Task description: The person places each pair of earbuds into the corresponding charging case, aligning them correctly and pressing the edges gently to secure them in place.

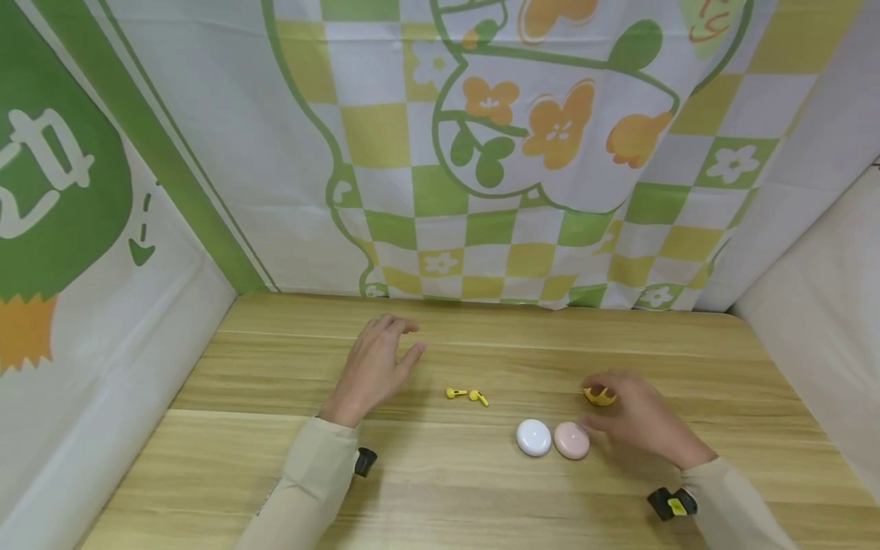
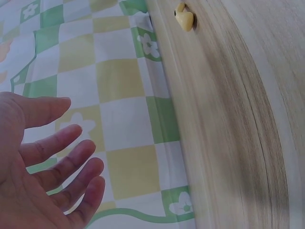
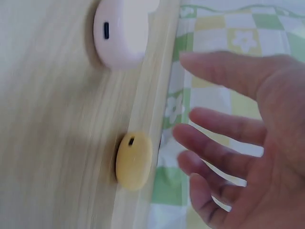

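With left grip (image 1: 373,365) and right grip (image 1: 639,416) both relaxed and empty, the yellow case (image 3: 134,162), at one o'clock from the pink case (image 1: 572,441), is probably best pinched by its sides.

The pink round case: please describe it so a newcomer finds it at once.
On the light wood-grain table, find the person's right hand. Between it and the glossy white round case lies the pink round case. Its colour sets it apart from that white neighbour and the yellow rounded case.
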The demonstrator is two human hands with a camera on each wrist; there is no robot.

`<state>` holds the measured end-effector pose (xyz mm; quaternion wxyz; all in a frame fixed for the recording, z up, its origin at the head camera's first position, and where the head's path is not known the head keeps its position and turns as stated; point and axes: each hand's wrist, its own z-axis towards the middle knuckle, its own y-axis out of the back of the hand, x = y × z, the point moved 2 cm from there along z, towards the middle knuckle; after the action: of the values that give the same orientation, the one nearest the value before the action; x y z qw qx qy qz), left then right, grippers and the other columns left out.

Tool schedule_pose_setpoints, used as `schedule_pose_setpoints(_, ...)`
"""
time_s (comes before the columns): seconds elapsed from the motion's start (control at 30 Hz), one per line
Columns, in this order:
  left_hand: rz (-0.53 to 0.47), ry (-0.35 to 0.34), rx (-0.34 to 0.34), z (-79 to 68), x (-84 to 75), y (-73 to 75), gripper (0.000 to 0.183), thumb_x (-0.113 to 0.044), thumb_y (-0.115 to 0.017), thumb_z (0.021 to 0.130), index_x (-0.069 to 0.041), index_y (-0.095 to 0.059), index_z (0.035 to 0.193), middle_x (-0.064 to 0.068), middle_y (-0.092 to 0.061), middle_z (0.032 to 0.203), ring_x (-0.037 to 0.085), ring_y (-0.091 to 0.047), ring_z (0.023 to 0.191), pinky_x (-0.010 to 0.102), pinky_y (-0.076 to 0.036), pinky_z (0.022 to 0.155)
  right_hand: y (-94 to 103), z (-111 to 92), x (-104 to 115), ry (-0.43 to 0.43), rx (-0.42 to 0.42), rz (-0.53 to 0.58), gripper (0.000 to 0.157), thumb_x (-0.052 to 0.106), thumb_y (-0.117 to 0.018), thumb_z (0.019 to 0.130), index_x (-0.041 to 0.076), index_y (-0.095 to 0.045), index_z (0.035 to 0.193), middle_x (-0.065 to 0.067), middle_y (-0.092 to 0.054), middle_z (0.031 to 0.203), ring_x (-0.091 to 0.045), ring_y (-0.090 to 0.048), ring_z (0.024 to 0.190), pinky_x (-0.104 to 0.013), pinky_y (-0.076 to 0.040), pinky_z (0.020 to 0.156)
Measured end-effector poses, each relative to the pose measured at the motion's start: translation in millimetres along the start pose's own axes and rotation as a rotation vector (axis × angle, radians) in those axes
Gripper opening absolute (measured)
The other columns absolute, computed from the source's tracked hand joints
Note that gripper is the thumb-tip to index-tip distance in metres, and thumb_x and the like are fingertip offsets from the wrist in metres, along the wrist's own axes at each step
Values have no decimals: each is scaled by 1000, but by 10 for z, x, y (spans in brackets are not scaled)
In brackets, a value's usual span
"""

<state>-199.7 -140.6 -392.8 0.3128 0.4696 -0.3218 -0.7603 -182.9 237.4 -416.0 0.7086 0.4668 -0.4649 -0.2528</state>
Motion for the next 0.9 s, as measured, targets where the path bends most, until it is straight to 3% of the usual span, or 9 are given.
schedule_pose_setpoints(0.17, 4, -5, -8, -10, 3, -5, 33, -22, -70, 98, 1, -67, 122, 14, -65, 120, 33, -59, 113, 49, -47, 99, 47, 53, -136, -62, -74, -34, 42, 21, -87, 82, 0, -71, 115, -14, -69, 107, -33, -63, 96, -52, -54, 77)
schedule_pose_setpoints(0.33, 14, -7, -16, -17, 5, -4, 33, -21, -71, 97, 0, -66, 122, 15, -65, 121, 33, -58, 114, 51, -45, 101, 49, 79, -246, -89, -94, -63, 51, 27, -88, 80, -1, -69, 118, -17, -67, 110, -35, -62, 97, -54, -51, 77)
schedule_pose_setpoints(0.6, 44, -26, -32, -19, -19, -15, 33, -20, -70, 97, 0, -66, 123, 16, -64, 123, 35, -57, 117, 52, -44, 102, -46, 91, -408, -177, -12, -35, 67, 39, -88, 78, -5, -64, 123, -19, -65, 111, -36, -59, 101, -56, -49, 84)
schedule_pose_setpoints(0.9, 124, -65, -24, 1, -64, -43, 32, -22, -69, 98, -2, -66, 124, 15, -63, 125, 35, -55, 120, 52, -41, 106, -133, 121, -491, -202, 34, -9, 56, 33, -87, 80, -4, -67, 117, -13, -64, 104, -29, -59, 94, -49, -50, 80)
